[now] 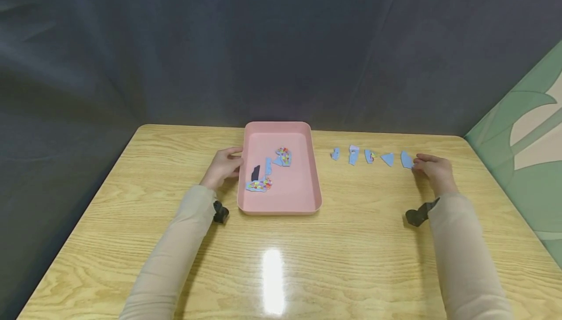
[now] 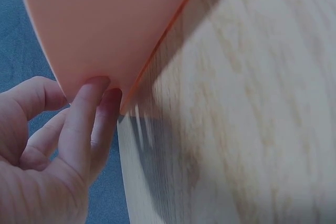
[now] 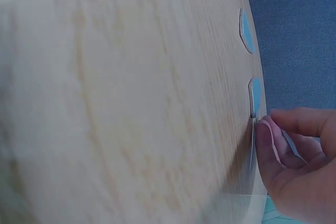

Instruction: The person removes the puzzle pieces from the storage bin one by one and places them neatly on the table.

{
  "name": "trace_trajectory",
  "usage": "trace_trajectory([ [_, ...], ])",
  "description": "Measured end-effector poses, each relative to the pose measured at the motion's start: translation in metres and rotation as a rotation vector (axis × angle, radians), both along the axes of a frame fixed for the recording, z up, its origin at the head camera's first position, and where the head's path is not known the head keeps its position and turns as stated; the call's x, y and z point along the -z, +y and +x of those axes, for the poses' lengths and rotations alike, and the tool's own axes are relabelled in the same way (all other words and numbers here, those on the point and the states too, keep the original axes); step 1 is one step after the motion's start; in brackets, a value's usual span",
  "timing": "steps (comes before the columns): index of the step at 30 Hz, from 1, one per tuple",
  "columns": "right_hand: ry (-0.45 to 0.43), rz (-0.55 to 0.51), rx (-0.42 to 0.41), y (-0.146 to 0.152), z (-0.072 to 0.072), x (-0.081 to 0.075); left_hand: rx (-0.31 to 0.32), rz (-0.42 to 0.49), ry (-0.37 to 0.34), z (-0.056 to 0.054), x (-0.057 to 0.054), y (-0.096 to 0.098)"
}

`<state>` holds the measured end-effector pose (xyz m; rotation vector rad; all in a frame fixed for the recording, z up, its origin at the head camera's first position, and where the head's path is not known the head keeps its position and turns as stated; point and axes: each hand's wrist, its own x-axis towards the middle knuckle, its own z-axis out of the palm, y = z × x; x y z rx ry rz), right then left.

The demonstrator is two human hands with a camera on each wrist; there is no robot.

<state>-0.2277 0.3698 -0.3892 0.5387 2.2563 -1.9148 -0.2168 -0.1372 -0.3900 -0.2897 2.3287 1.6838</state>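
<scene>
My left hand (image 1: pixel 223 166) holds the left side of a shallow pink tray (image 1: pixel 281 209); in the left wrist view, fingertips press its outer wall and another digit lies at the rim. At the right, my right hand (image 1: pixel 434 170) has its fingertips at the edge of a flat blue piece (image 1: pixel 406 159), the last in a row. The right wrist view shows thumb and finger close together beside that piece, low over the wood. Left of it lie a blue triangular piece (image 1: pixel 388 159) and a blue piece with a colourful patch (image 1: pixel 369 156).
Inside the tray are a dark piece (image 1: pixel 255 173), a multicoloured piece (image 1: pixel 259 185), a narrow blue piece (image 1: pixel 268 166) and another multicoloured piece (image 1: pixel 284 157). Two more blue pieces, one small (image 1: pixel 335 153) and one larger (image 1: pixel 353 155), lie right of the tray. Dark cloth (image 1: pixel 281 47) hangs behind the table.
</scene>
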Motion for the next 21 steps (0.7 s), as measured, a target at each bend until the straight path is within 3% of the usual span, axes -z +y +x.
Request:
trace_trajectory([
  [4,0.011,-0.048,0.034,-0.004,0.001,-0.003,-0.006,-0.002,-0.005,0.0,-0.001,0.0],
  [7,0.023,-0.048,0.014,-0.012,0.0,-0.008,-0.007,0.002,-0.007,0.001,-0.002,0.0],
  [14,0.052,0.13,-0.149,-0.049,-0.01,-0.023,0.0,0.013,-0.006,0.0,-0.002,0.001],
  [21,0.079,0.224,-0.293,-0.106,-0.016,-0.035,0.005,-0.001,-0.005,0.001,-0.001,0.0],
])
